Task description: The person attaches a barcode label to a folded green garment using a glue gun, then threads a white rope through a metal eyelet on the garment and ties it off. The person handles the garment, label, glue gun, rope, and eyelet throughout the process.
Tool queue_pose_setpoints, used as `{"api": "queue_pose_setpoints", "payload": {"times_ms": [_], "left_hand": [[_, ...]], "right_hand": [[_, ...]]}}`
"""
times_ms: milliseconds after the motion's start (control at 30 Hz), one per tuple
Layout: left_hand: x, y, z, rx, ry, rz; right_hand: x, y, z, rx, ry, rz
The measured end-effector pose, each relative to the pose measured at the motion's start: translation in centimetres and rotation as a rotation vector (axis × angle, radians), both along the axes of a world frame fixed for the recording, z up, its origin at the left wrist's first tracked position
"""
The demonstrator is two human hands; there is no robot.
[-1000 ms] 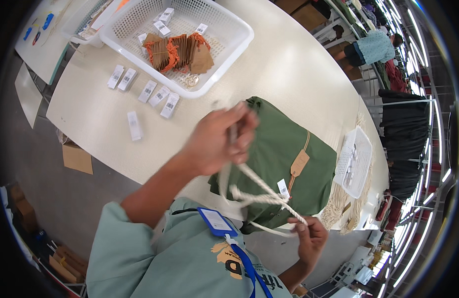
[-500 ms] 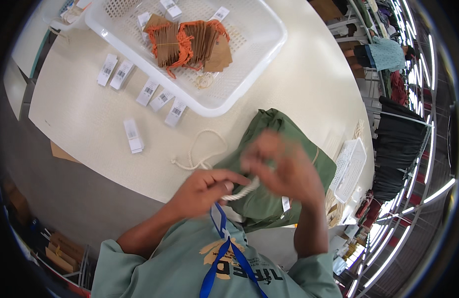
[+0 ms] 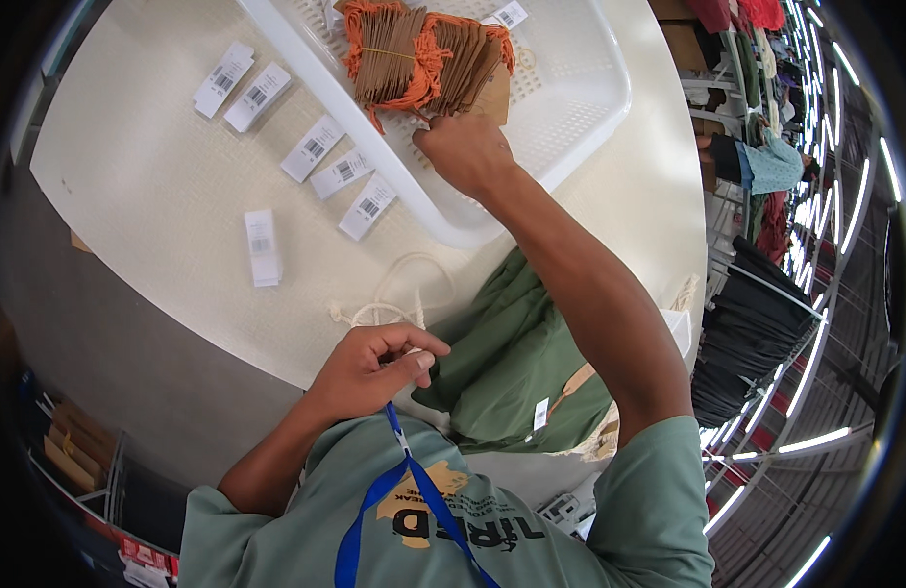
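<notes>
My left hand [image 3: 374,370] is closed by the near table edge, thumb against index finger, on the off-white cord [image 3: 417,310], which loops on the table beyond. Beside it lies the bundled green fabric item [image 3: 516,358], with a white tag [image 3: 541,414] and a brown tag [image 3: 575,378] on it. My right arm stretches over the fabric into the white basket [image 3: 453,231]. There my right hand [image 3: 469,155] is curled at the near side of the brown paper tags [image 3: 386,61] with orange strings [image 3: 431,69]; its fingertips are mostly hidden.
Several stacks of white barcode labels [image 3: 314,147] lie left of the basket, one stack [image 3: 263,249] nearer me. Behind my right forearm a smaller white basket [image 3: 678,329] shows in part. Racks with dark clothes [image 3: 752,333] and a person [image 3: 766,162] are farther right.
My right hand has left the cord area above the green fabric and reached up into the basket to the brown tags. My left hand stays near the cord. The view has shifted.
</notes>
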State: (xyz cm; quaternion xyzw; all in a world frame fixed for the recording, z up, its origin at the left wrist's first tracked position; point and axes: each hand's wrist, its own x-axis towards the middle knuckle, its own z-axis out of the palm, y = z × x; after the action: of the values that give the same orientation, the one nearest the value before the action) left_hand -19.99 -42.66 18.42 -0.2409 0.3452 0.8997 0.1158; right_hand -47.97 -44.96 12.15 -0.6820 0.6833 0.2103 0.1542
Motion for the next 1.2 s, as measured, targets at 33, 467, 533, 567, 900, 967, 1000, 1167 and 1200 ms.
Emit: {"api": "queue_pose_setpoints", "payload": {"times_ms": [33, 467, 533, 567, 900, 967, 1000, 1167, 1200], "left_hand": [[0.0, 0.2, -0.1, -0.012, 0.015, -0.007], [0.4, 0.7, -1.2, -0.051, -0.004, 0.012], [0.5, 0.7, -1.3, -0.037, 0.016, 0.009], [0.6, 0.7, -1.4, -0.040, 0.023, 0.016], [0.7, 0.5, -0.5, -0.162, 0.040, 0.015], [0.6, 0.8, 0.5, -0.205, 0.082, 0.077], [0.8, 1.1, 1.0, -0.227, 0.109, 0.106], [2.2, 1.9, 2.3, -0.193, 0.168, 0.034], [2.5, 2.1, 2.5, -0.206, 0.151, 0.014]], "right_hand": [[-0.1, 0.1, -0.3, -0.020, -0.018, 0.019], [-0.7, -0.8, -2.6, -0.002, -0.032, 0.262], [-0.5, -0.7, -2.4, -0.046, -0.032, 0.263], [-0.5, -0.6, -2.4, -0.039, -0.030, 0.231], [1.5, 1.8, 2.8, -0.380, -0.198, -0.079], [1.9, 2.9, 5.1, -0.623, -0.301, -0.220], [2.0, 3.3, 6.1, -0.719, -0.360, -0.297], [2.6, 5.1, 11.0, -1.212, -0.736, -0.884], [2.5, 5.5, 12.0, -1.246, -0.772, -0.921]]}}
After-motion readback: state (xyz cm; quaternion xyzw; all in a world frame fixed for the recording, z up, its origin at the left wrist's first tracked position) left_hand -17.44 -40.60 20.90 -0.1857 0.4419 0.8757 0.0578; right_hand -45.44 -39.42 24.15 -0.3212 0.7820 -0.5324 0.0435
